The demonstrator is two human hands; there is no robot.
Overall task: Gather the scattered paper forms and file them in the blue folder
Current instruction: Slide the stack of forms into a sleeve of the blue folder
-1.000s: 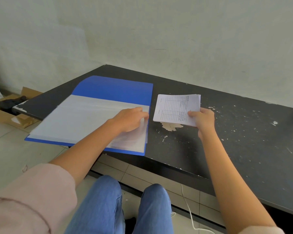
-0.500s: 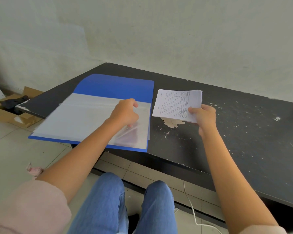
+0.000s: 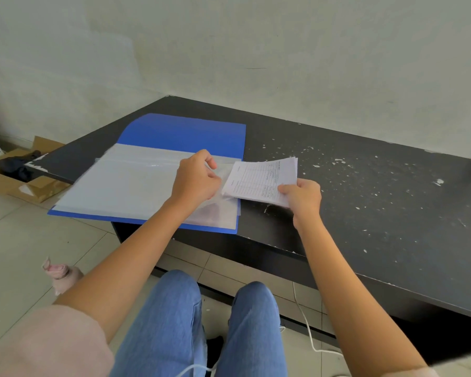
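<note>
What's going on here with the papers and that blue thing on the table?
A seated person is filing papers. Their left hand pinches the edge of a clear sleeve in the open blue folder, which lies on the black table. Their right hand grips a stack of paper forms by its near corner, the other end at the sleeve beside the left hand. The forms are not in the sleeve yet.

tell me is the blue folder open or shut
Open: the blue folder lies spread flat, its clear sleeves exposed, left hand pinching one.

Bare office-like room — chipped black desk (image 3: 365, 202), plain wall (image 3: 256, 50), tiled floor (image 3: 14, 254).
</note>
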